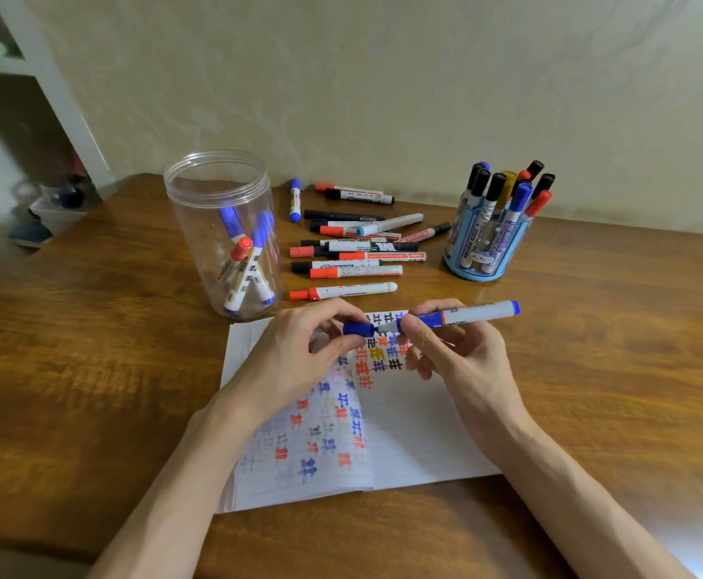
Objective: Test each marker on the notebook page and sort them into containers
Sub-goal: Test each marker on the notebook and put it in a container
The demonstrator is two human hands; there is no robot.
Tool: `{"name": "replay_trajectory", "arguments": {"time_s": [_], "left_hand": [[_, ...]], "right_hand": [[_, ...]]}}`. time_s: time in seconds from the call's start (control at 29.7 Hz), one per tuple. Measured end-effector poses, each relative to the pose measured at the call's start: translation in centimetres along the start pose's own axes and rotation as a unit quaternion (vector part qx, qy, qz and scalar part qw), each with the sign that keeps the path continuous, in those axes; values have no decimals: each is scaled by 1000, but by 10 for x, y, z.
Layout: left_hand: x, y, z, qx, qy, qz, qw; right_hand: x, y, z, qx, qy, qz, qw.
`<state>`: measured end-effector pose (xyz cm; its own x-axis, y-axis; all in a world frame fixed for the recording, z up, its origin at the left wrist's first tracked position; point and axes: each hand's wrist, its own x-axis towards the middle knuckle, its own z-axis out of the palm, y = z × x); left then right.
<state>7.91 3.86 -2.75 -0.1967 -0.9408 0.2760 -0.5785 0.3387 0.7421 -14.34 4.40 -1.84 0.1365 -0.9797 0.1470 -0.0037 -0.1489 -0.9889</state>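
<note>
Wooden table point(90, 328) set against a pale wall point(383, 77). An open notebook point(416, 432) lies at the near edge, its pages covered with red, blue, black and yellow test strokes.

Both hands are held above the upper part of the page. The right hand point(454, 353) grips a blue marker point(475, 313) near the front of its barrel, fingers curled round it. The left hand point(295, 353) pinches the blue cap point(358, 329) between thumb and forefinger.

The marker's long axis runs left to right, nearly level, with the tail rising slightly to the right. Its grey nib end points left at the cap's mouth, in line with it. Whether the two touch or stand just apart cannot be told. Judgement: the next move turns on this shared axis, but capping or uncapping cannot be determined.

A clear jar point(191, 244) holding a few markers stands beyond the notebook, nearer the left hand. A blue holder point(473, 275) packed with upright markers stands nearer the right. Loose markers point(354, 271) lie between them.

The nib tip is hidden by the cap and fingers, the barrel print is illegible, and the left page is blurred.
</note>
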Motion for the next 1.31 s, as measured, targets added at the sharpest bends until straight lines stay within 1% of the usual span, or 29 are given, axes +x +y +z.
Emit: {"name": "replay_trajectory", "arguments": {"time_s": [0.07,0.2,0.24,0.34,0.37,0.44,0.5,0.57,0.64,0.71,0.87,1.01,1.08,1.21,1.31], "left_hand": [[0,1,0,-1,0,4,1000],[-2,2,1,3,1,17,1000],[-1,1,-1,0,8,17,1000],[0,0,-7,-23,41,16,999],[0,0,-8,-27,46,18,998],[0,0,-10,-36,49,22,998],[0,-1,-10,-31,51,26,998],[0,-2,-9,-8,52,33,998],[0,-2,-8,7,52,36,998],[-2,-1,-5,12,63,44,997],[-4,4,8,47,94,99,990],[-3,3,8,59,112,105,986],[-3,1,8,58,109,97,988],[-2,2,5,13,62,62,996],[-1,8,-3,-76,66,22,995]], "right_hand": [[0,1,0,2,-10,0,1000],[0,3,1,-3,-52,44,998],[0,2,1,10,-62,58,996],[3,-6,0,113,-71,128,983],[5,-7,-1,131,-66,146,978],[7,-8,-5,123,-48,165,977],[8,-6,-11,75,-45,150,985],[9,-5,-19,-29,-52,97,993],[10,-5,-25,-129,-64,43,989],[11,-5,-28,-179,-71,20,981],[12,0,-33,-161,-70,-14,984],[13,7,-30,-162,-72,-23,984],[14,9,-29,-168,-70,-25,983],[17,12,-28,-169,-90,-33,981],[18,9,-22,-186,-95,-56,976]]}}
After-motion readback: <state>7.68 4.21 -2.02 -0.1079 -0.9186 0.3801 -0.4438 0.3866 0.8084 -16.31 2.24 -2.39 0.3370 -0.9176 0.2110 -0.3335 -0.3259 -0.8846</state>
